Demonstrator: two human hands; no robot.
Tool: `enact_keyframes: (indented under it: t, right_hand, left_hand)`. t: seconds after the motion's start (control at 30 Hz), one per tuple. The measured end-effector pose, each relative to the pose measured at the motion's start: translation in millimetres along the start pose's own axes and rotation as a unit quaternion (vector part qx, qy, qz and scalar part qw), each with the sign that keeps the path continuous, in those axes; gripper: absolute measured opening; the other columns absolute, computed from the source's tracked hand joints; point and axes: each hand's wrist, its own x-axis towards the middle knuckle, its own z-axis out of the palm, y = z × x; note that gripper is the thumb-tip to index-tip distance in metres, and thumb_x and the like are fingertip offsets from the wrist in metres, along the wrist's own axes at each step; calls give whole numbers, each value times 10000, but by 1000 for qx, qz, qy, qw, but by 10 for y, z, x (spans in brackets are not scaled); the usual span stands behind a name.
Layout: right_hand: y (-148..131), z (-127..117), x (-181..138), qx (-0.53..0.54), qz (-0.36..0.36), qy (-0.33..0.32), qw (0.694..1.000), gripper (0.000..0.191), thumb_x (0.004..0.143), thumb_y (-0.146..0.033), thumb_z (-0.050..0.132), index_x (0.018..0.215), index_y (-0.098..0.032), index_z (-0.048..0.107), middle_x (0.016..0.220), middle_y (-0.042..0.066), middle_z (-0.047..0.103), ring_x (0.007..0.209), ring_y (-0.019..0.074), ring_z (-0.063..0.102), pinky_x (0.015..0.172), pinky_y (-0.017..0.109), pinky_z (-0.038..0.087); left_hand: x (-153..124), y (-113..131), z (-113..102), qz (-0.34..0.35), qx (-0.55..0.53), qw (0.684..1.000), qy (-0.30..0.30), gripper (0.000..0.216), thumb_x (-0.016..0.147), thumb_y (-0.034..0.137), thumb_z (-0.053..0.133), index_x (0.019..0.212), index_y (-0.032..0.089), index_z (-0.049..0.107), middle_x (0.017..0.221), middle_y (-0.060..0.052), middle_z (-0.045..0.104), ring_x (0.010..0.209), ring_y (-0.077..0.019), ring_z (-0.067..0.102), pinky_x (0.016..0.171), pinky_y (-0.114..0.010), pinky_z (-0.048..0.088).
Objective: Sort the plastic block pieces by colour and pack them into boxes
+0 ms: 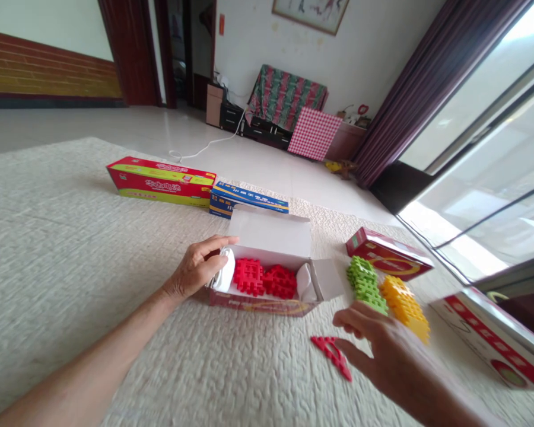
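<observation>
An open cardboard box (267, 305) lies on the pale quilted surface with its white lid flap raised. Red interlocking plastic pieces (263, 279) sit inside it. My left hand (199, 267) grips the box's left end, fingers curled over the end flap. My right hand (382, 350) hovers low at the right with fingers spread, holding nothing. Its fingertips are just beside a flat red plastic piece (333, 354) lying on the surface. Behind that hand stand a stack of green pieces (365, 284) and a stack of yellow pieces (404, 305).
A long red and yellow box (160, 181) and a blue box (247, 198) lie at the back of the surface. A small red box (389, 254) sits behind the stacks. A white and red box (498, 341) lies at the right edge, by a large window.
</observation>
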Motion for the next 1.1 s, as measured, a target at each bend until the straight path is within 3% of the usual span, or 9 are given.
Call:
enact_keyframes:
  t: [0.13, 0.2, 0.3, 0.4, 0.6, 0.67, 0.8, 0.93, 1.1]
  right_hand:
    - [74, 362, -150, 6, 33, -25, 999, 352, 769, -332, 623, 1098, -211, 589, 1003, 89, 625, 749, 192, 638, 660, 339, 510]
    - [76, 465, -161, 24, 37, -47, 998, 262, 773, -295, 611, 1020, -207, 606, 946, 70, 615, 725, 177, 624, 652, 335, 507]
    - [34, 452, -183, 61, 23, -69, 995, 99, 827, -251, 548, 898, -218, 609, 878, 36, 595, 692, 140, 599, 636, 300, 499]
    - [-87, 248, -195, 106, -23, -62, 992, 145, 829, -243, 568, 968, -244, 605, 948, 27, 598, 768, 133, 607, 670, 267, 512]
    - [-475, -267, 276, 121, -120, 52, 984, 222, 836, -263, 600, 1058, -262, 595, 1111, 29, 577, 952, 152, 586, 800, 279, 498]
    - [-553, -312, 557, 106, -130, 82, 982, 228, 822, -224, 599, 1050, -244, 604, 1082, 30, 580, 902, 141, 587, 791, 285, 488]
    - [-566, -208, 964, 62, -118, 76, 988, 244, 776, -179, 600, 1016, -212, 631, 1000, 35, 587, 819, 140, 585, 744, 301, 486]
    - [-488, -113, 996, 54, -103, 104, 988, 311, 749, -155, 595, 1056, -204, 613, 1049, 52, 577, 864, 158, 588, 776, 323, 487]
    - [-341, -102, 782, 98, -77, 218, 968, 169, 806, -239, 582, 972, -215, 606, 1046, 47, 587, 892, 167, 585, 803, 340, 485]
  left_hand:
    - [-4, -19, -4, -8, -8, 1000, 2, 424, 746, 257, 524, 1132, 146, 660, 796, -3, 588, 576, -94, 453, 511, -204, 368]
    - [-6, -22, -10, -10, -9, 1000, 2, 426, 746, 267, 528, 1134, 149, 659, 796, -2, 587, 577, -94, 453, 511, -205, 367]
    - [-3, -16, -13, -8, -7, 1000, 2, 427, 752, 276, 525, 1138, 152, 659, 822, -5, 597, 591, -96, 466, 523, -208, 375]
    - [5, -7, -4, -6, -7, 1000, 0, 419, 754, 266, 521, 1132, 150, 663, 809, -1, 590, 594, -96, 468, 533, -208, 381]
    - [6, 7, -1, 9, 6, 1000, 8, 407, 760, 254, 515, 1121, 144, 668, 843, -12, 610, 668, -119, 521, 607, -222, 418]
    - [2, 5, -8, 17, 12, 1000, 7, 406, 761, 252, 513, 1120, 145, 669, 882, -20, 623, 709, -130, 541, 637, -228, 428]
    - [3, -10, -11, 28, 18, 999, 4, 407, 761, 231, 506, 1127, 151, 666, 902, -22, 630, 733, -135, 546, 672, -236, 435]
    - [3, -29, -4, 33, 17, 999, 3, 410, 761, 217, 505, 1134, 158, 663, 898, -20, 625, 739, -134, 543, 667, -233, 427]
    - [-5, -21, 1, 33, 11, 999, 14, 401, 754, 221, 518, 1122, 159, 665, 842, -3, 610, 658, -109, 515, 614, -220, 415]
